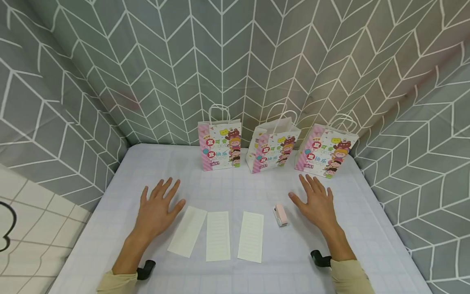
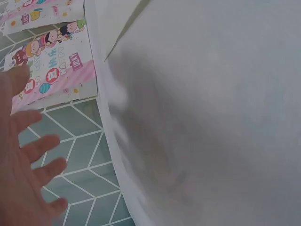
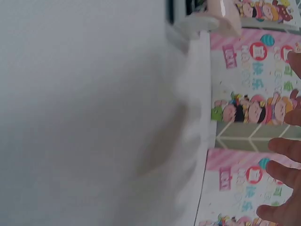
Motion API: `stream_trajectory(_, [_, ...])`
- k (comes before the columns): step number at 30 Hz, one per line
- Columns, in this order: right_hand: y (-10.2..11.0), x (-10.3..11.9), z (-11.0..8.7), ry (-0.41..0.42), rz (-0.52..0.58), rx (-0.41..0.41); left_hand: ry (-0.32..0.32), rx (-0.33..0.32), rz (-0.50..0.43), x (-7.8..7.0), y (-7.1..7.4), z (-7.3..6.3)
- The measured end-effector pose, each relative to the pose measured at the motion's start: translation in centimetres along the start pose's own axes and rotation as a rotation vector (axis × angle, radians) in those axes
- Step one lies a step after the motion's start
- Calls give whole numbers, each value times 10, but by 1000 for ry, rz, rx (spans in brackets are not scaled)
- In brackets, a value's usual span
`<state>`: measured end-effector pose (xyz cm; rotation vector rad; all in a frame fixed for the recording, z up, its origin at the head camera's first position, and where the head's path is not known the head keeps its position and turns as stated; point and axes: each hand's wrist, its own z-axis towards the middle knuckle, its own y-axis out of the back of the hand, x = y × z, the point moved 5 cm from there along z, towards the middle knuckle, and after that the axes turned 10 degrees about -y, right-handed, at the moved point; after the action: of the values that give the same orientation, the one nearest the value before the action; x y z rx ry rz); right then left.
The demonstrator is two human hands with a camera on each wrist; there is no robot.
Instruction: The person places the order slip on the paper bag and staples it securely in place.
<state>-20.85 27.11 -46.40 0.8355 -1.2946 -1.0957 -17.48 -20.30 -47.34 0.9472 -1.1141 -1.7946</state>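
My left hand (image 1: 156,212) is over the left part of the table with its fingers spread, holding nothing. Just right of it lies a tilted pale paper slip (image 1: 187,231). A second paper slip (image 1: 218,236) and a third slip (image 1: 251,237), both with faint lines, lie side by side in the middle. Between the slips and my right hand sits a small pink and white stapler (image 1: 280,215). My right hand (image 1: 316,203), fingers spread and holding nothing, is to the right of the stapler. In the right wrist view the stapler (image 3: 221,16) shows at the top.
Along the back of the table stand three printed paper gift bags with white handles: a left bag (image 1: 220,145), a middle bag (image 1: 273,147) and a right bag (image 1: 324,151). A white cloth covers the table (image 1: 286,269). Grey patterned curtains (image 1: 235,61) enclose the back and sides.
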Motion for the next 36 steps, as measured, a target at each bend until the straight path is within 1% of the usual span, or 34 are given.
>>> stream_trajectory(4, [0, 22, 5, 61, 77, 16, -48, 90, -16, -2, -6, -3])
stream_trajectory(7, [0, 41, 9, 104, 135, 57, -80, 139, -40, -4, -12, -6])
stream_trajectory(13, [-6, 81, 19, 145, 222, 200, -105, 196, -77, -6, -20, -12])
stream_trajectory(17, [-13, 108, 28, 193, 225, 239, -117, 227, -90, -10, -22, -15])
stream_trajectory(20, [-20, 122, 34, 216, 247, 259, -112, 270, -105, -13, -26, -17])
stream_trajectory(24, [-29, 133, 40, 204, 302, 295, -109, 309, -105, -14, -29, -19])
stream_trajectory(26, [-32, 136, 42, 197, 316, 310, -112, 315, -100, -15, -29, -20])
stream_trajectory(31, [-38, 143, 48, 190, 336, 327, -112, 325, -102, -16, -26, -19])
stream_trajectory(36, [-42, 149, 56, 178, 358, 354, -95, 356, -106, -17, -23, -18])
